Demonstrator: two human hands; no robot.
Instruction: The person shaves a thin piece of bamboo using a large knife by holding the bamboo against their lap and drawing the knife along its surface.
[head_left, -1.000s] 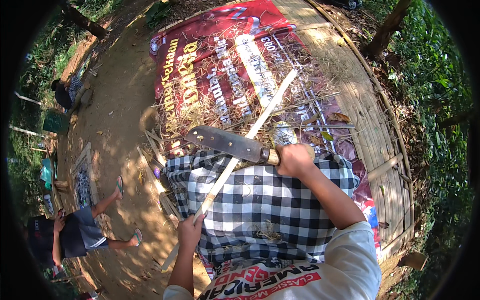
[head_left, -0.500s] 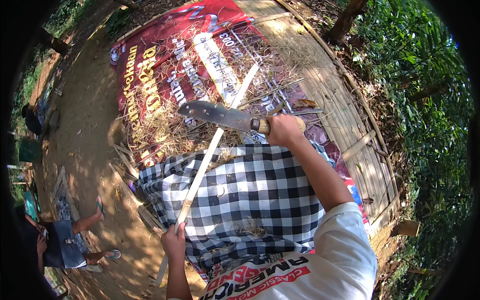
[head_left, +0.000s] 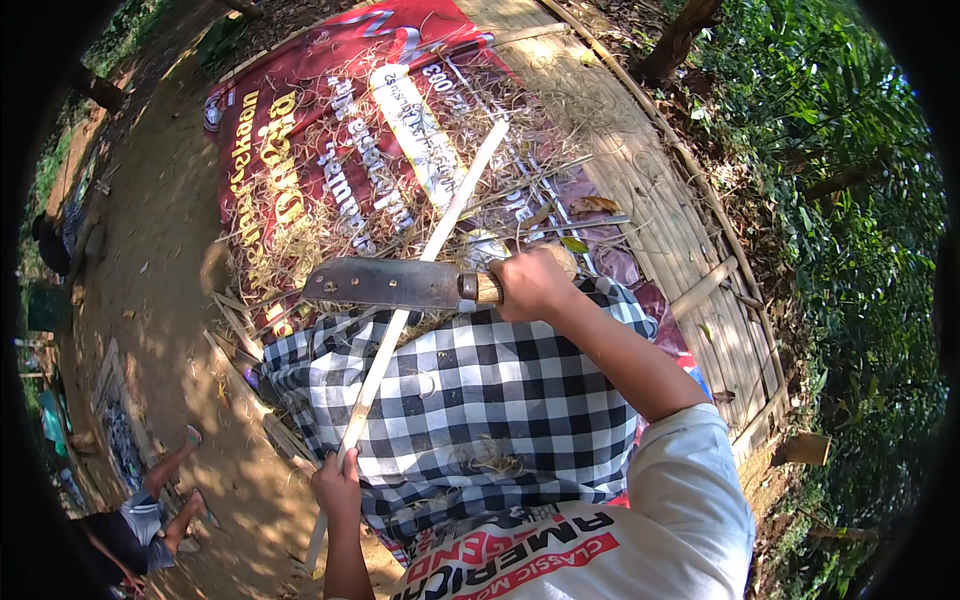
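My right hand (head_left: 535, 284) is closed round the wooden handle of a machete (head_left: 405, 284). Its broad, dark blade points left and lies across a long pale bamboo strip (head_left: 374, 380). My left hand (head_left: 338, 485) grips that strip near its lower end, and the strip slants up and away to the right. Below it, a black-and-white checked cloth (head_left: 490, 390) is spread over my lap. Whether the blade's edge touches the strip I cannot tell.
A red printed banner (head_left: 262, 130) strewn with curly shavings (head_left: 290, 215) covers part of a bamboo-slat platform (head_left: 665, 205). Dense green plants (head_left: 850, 250) grow at the right. On the dirt ground (head_left: 165, 260) at lower left, another person (head_left: 135, 535) sits with legs stretched out.
The machete has come nearer to me along the strip, its blade now more level. My left hand still grips the strip. The whole view has shifted slightly.
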